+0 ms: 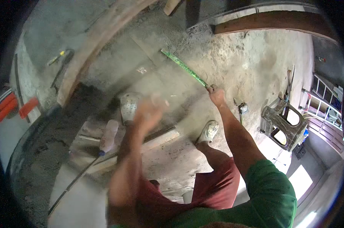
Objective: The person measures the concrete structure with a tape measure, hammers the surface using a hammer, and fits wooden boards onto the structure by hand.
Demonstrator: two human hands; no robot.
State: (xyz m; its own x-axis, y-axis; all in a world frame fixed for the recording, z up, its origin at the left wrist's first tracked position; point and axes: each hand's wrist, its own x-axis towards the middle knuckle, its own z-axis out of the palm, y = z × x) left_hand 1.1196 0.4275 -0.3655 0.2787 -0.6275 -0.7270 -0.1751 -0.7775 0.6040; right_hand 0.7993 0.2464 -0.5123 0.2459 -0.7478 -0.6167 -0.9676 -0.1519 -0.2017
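My right hand is closed around the near end of a narrow green strip with pale markings along it. The strip reaches away to the upper left above the grey floor. My left hand is smeared by motion, beside my left clog; its fingers and anything in them cannot be made out. A tape measure lies on the floor to the right of my right hand.
A pinkish bottle with a blue cap lies left of my legs near a wooden piece. A grey stool stands at right. Orange-red pipes and a yellow-handled tool are at left. A brown beam crosses the top.
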